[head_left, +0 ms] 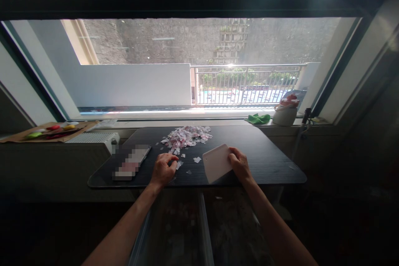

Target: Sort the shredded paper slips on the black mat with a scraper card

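Note:
My right hand (239,163) grips the edge of a flat, pale plastic scraper (218,164), thumb on its face. The scraper is held tilted over the dark table (255,149) and has rounded corners. My left hand (163,169) rests low over the table with its fingers curled in. A small paper scrap (178,165) shows beside its fingertips; whether the fingers hold anything is hidden. Beyond the hands lies a loose heap of torn white and pinkish paper scraps (187,136). One separate scrap (197,160) lies between the left hand and the scraper.
A phone-like flat object (132,162), partly pixelated, lies at the table's left. Left of the table, a brown board (62,131) with colourful items rests by a white slatted unit (93,138). On the windowsill are a green cloth (258,119) and a white container (284,115).

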Demonstrator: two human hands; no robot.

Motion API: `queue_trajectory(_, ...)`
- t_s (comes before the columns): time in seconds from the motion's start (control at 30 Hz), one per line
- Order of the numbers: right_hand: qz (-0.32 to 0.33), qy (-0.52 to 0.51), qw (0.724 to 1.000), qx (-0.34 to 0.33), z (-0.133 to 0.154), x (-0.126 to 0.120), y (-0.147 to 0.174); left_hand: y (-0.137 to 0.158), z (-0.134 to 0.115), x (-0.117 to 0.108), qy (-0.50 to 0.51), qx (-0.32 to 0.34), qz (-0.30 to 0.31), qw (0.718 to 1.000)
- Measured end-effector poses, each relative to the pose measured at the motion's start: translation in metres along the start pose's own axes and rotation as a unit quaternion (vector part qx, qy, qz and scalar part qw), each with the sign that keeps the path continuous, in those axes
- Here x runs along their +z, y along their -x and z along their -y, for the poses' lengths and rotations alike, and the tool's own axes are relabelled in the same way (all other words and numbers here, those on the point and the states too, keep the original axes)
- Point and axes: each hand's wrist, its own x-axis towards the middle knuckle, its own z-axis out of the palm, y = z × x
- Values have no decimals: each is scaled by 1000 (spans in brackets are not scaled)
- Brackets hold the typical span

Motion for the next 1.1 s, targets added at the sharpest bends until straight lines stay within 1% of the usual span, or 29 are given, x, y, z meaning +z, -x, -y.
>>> queue_trajectory(0.1,-10,-11,1000,-1,-1,0,0,0,0,0,-1,-2,-1,1000)
queue_trajectory(0.23,-23,-64,997,-32,-4,3,-2,0,0,0,0,-5,0,1000)
queue_trajectory(0.33,-2,-106,993,-51,-8,8,-4,0,0,1,0,-3,-1,1000)
queue_trajectory(0.47,23,-131,989,-68,-13,13,-6,0,0,0,-1,-2,1,1000)
queue_trajectory(0.57,22,-94,993,-72,-14,13,-5,0,-1,0,0,-3,0,1000)
queue_trajectory(0.67,-13,-44,996,-73,-13,10,-4,0,-1,0,1,-2,-3,1000)
queue_trajectory(0.73,-27,-51,995,-76,-12,10,-5,0,0,0,1,-1,-2,1000)
queue_trajectory(0.8,-11,-82,994,-76,-12,12,-6,0,0,0,0,-1,-2,1000)
queue_trajectory(0.87,18,-107,992,-69,-12,15,-7,0,0,0,0,0,-2,1000)
queue_trajectory(0.93,36,-105,992,-63,-13,16,-9,0,0,1,0,-1,-2,1000)
queue_trajectory(0.97,35,-92,993,-60,-12,15,-9,0,0,1,-1,-2,-2,1000)
queue_trajectory(1.03,13,-54,997,-53,-11,12,-9,0,-1,1,-1,-3,-4,1000)
queue_trajectory(1.1,-23,-21,998,-46,-9,9,-8,0,-1,0,-1,-2,-5,1000)
